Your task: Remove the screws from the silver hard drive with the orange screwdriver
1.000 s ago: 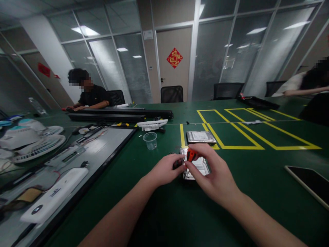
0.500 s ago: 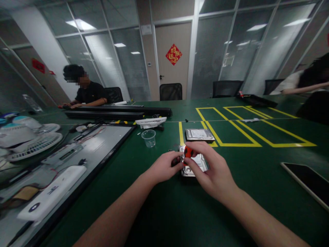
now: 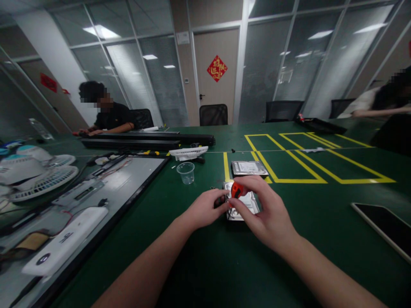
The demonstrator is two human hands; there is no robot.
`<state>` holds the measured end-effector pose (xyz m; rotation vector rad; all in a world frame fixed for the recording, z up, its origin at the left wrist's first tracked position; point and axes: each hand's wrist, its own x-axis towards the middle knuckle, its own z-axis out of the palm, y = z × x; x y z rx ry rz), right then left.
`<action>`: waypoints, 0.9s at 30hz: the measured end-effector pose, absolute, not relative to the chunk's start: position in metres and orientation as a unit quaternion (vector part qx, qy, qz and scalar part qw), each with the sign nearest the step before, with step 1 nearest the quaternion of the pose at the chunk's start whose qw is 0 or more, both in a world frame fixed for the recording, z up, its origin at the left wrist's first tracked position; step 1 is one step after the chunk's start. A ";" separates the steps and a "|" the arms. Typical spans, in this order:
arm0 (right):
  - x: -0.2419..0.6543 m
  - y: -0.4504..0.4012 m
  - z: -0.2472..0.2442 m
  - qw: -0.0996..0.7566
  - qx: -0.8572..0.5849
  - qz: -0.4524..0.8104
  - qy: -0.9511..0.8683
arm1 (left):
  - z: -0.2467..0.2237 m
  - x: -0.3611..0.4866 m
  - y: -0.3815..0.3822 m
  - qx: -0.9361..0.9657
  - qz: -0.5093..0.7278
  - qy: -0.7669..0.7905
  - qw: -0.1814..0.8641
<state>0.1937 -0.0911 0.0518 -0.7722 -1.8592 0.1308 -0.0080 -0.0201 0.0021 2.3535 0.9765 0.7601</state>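
Note:
An orange and black screwdriver handle (image 3: 236, 191) is pinched between the thumb and fingers of my right hand (image 3: 268, 216). It stands tilted over the left part of a silver hard drive (image 3: 252, 204) lying on the green table. My left hand (image 3: 204, 208) is closed at that drive's left edge, thumb and fingers brought together close to the screwdriver's lower end. What those fingertips grip is too small and dark to make out. The screwdriver's tip is hidden too. Just behind lies a second hard drive (image 3: 249, 168), label up.
A clear plastic cup (image 3: 186, 173) and a white grille (image 3: 189, 152) are left of the drives. A large panel (image 3: 141, 169) with electronics fills the left side. A phone (image 3: 385, 226) lies at right. Two people sit across the table, beyond black bars (image 3: 144, 139) and a black tray (image 3: 323, 126).
The screwdriver handle has turned in my right fingers, showing more of its orange side. My left hand and both hard drives stay in place.

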 end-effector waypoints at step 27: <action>0.194 -0.091 0.052 0.543 -0.323 0.093 -0.769 | 0.003 -0.008 -0.020 0.861 0.271 0.362 0.233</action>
